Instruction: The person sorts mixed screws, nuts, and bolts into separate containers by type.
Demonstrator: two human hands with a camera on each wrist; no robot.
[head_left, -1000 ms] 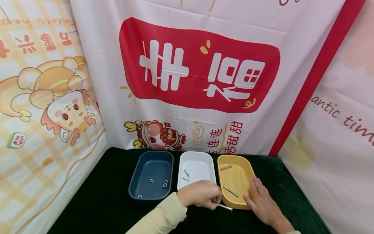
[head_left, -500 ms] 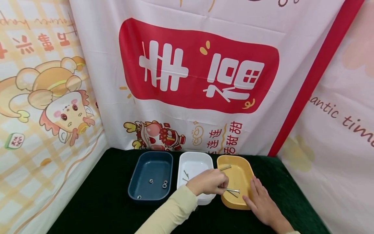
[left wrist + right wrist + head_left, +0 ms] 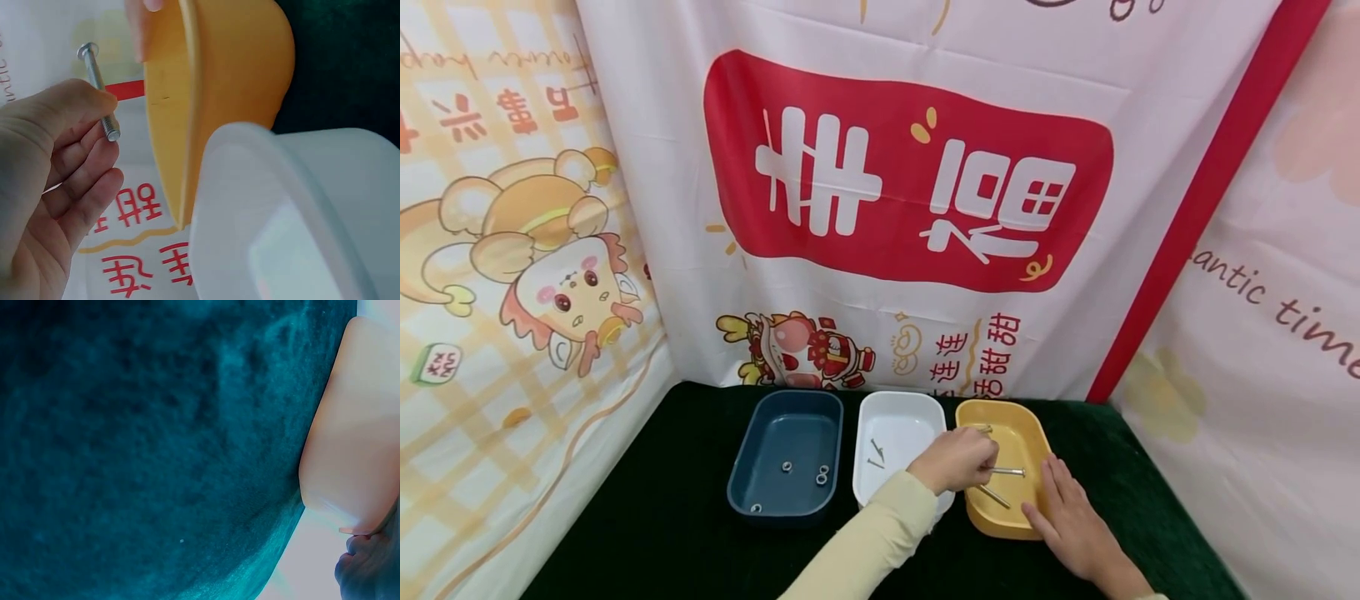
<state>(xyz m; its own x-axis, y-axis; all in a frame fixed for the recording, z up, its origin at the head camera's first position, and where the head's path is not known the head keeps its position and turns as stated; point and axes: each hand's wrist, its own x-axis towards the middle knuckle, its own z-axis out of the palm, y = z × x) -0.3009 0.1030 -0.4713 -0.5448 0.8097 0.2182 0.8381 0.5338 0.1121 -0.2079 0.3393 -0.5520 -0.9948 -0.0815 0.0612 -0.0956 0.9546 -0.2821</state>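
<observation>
Over the yellow tray (image 3: 1007, 527), my left hand (image 3: 957, 460) pinches a silver bolt (image 3: 1009, 472) between thumb and fingers. The left wrist view shows this bolt (image 3: 95, 70) with its round head up and its threaded end below the thumb. Inside the yellow tray lie another bolt (image 3: 996, 497) near the front and one at the back, partly hidden by the left hand. My right hand (image 3: 1075, 521) rests with extended fingers against the tray's right side. In the right wrist view only a dim part of the hand (image 3: 369, 565) shows at the tray's edge.
Left of the yellow tray stands a white tray (image 3: 901, 406) with a few small screws (image 3: 877, 451). Farther left, a dark blue tray (image 3: 801, 408) holds several nuts (image 3: 822, 475). The trays stand on dark green cloth (image 3: 655, 508), with a printed curtain (image 3: 910, 333) behind.
My left hand has carried the bolt up and forward from the trays' front edge to over the yellow tray. The right hand has stayed at the tray's side.
</observation>
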